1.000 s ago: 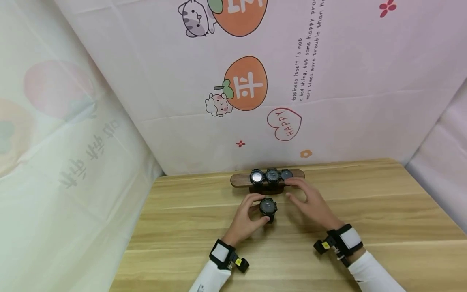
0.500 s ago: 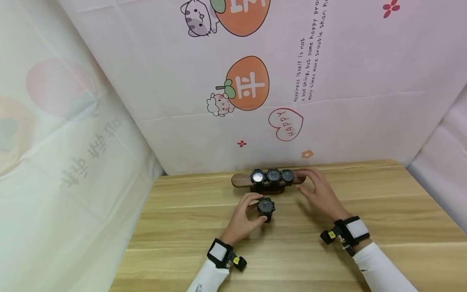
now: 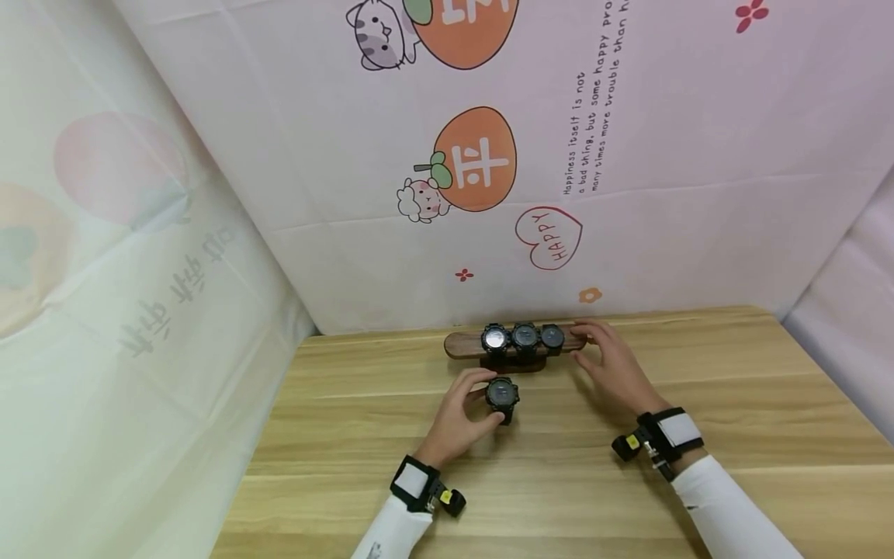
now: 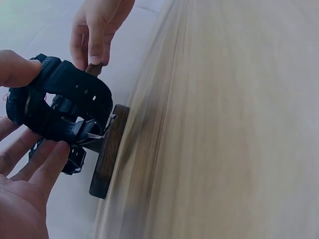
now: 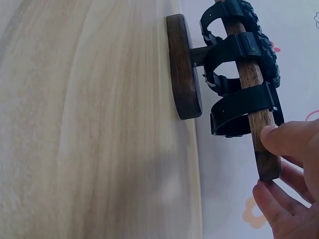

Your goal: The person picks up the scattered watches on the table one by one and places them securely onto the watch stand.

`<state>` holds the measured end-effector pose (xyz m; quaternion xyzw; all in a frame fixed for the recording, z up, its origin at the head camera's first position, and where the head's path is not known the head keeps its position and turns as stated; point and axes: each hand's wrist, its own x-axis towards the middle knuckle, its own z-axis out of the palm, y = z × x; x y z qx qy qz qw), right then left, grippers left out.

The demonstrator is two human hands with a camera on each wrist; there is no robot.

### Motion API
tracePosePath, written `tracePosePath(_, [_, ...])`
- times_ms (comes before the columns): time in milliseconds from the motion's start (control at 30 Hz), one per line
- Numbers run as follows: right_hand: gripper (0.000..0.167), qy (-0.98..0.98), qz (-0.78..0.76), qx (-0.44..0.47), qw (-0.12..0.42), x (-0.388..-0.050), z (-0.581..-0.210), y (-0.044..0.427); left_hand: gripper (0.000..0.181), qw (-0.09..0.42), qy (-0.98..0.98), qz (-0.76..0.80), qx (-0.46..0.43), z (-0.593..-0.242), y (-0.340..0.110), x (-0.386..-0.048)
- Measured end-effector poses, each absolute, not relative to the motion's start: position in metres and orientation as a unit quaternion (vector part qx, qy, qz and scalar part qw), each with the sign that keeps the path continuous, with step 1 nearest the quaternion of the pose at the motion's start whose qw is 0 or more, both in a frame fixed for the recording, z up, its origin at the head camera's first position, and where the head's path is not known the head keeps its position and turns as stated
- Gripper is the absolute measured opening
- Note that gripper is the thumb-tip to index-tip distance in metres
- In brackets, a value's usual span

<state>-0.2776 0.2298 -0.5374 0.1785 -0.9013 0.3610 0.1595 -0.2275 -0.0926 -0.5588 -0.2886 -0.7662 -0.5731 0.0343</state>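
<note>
My left hand [image 3: 459, 415] holds a black wristwatch [image 3: 502, 394] between thumb and fingers, just in front of a wooden watch stand [image 3: 461, 345]. In the left wrist view the held watch [image 4: 75, 82] shows its strap buckled into a loop. Three more black watches hang side by side on the stand's bar: a left one [image 3: 495, 338] with a bright dial, a middle one [image 3: 524, 336] and a right one [image 3: 552, 337]. My right hand [image 3: 613, 369] grips the bar's right end, thumb on one side and fingers on the other, as the right wrist view shows on the bar [image 5: 261, 124].
The stand's dark base [image 5: 184, 67] rests on a wood-grain table [image 3: 559, 481] near its back edge. Behind rises a white printed cloth [image 3: 335, 264], and another cloth [image 3: 209, 373] hangs at the left.
My right hand has moved right, from beside the right watch to the bar's end, leaving that watch in full view. My left hand has drifted slightly left with its watch.
</note>
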Motion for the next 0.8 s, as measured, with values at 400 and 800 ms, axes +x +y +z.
tracePosePath(400, [0.042,-0.894,0.372,0.176,0.177,-0.281,-0.539,0.231,0.065,0.061,-0.779,-0.553,-0.289,-0.554,-0.109,-0.235])
tracePosePath(800, [0.041,-0.893,0.373,0.178,0.177,-0.28,-0.54,0.231,0.066,0.095,-0.781,-0.559,-0.261,-0.556,-0.131,-0.24])
